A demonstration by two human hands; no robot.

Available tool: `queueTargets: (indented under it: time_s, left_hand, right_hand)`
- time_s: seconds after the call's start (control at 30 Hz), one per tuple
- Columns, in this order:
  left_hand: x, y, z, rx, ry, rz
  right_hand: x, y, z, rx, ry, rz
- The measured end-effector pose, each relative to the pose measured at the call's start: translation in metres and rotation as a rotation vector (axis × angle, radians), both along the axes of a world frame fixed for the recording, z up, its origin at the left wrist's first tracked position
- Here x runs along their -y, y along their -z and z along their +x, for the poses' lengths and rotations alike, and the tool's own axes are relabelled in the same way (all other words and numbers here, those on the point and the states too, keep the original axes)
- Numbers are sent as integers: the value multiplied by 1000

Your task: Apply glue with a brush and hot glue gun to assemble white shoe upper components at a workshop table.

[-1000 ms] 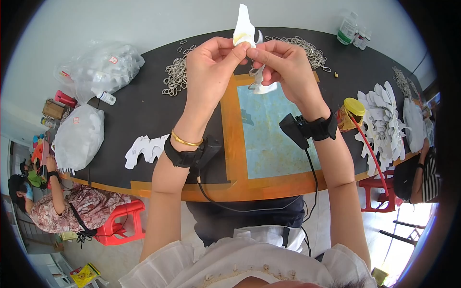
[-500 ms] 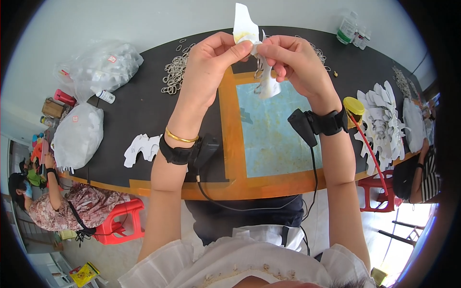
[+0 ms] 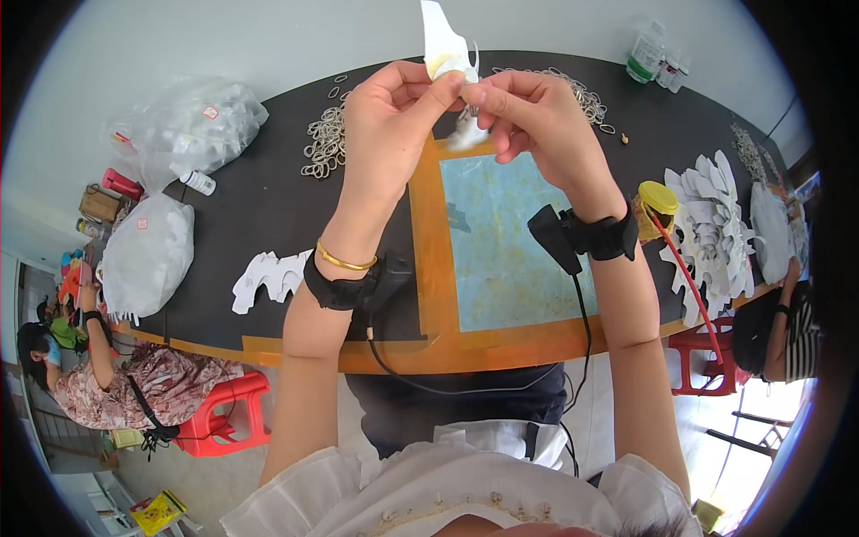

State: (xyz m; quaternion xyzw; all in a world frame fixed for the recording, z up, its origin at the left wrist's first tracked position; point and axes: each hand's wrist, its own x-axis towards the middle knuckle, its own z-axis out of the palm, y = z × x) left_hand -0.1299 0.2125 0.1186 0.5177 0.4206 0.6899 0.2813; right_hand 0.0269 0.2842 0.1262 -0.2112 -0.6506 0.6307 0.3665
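Note:
Both hands are raised together over the far middle of the table. My left hand (image 3: 389, 121) pinches a white cut-out piece of sheet material (image 3: 442, 38) between thumb and fingers, and a yellowish stain shows on it. Pressed close against the left fingertips, my right hand (image 3: 537, 112) is closed on the same piece with thumb and index finger, its other fingers curled. Below the pinch hangs the piece's lower end, smeared by motion, with some metal hardware partly hidden by the fingers. Loose oval metal rings (image 3: 324, 141) lie in a heap beyond my left wrist.
A blue sheet (image 3: 510, 259) is framed by orange tape. Right stand a yellow-lidded jar (image 3: 658, 197) with a red stick and stacked white cut-outs (image 3: 716, 233). More cut-outs (image 3: 273, 276) and filled plastic bags (image 3: 148, 255) lie left. Bottles (image 3: 646, 55) stand far right. Co-workers sit both sides.
Both hands have shifted slightly left with the white piece. Its hanging lower end has moved up and left, and the metal hardware on it shows less now.

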Motion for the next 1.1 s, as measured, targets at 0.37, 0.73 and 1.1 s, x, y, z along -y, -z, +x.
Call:
queueTargets:
  time_s: [0.37, 0.73, 1.1]
  left_hand:
    - [4, -4, -2, -130, -54, -14]
    - [5, -7, -19, -17, -43, -15]
    - [6, -11, -10, -167, -4, -118]
  right_hand:
    - [3, 5, -4, -46, 27, 9]
    - [-3, 3, 2, -69, 8, -16]
    - [1, 5, -4, -78, -43, -15]
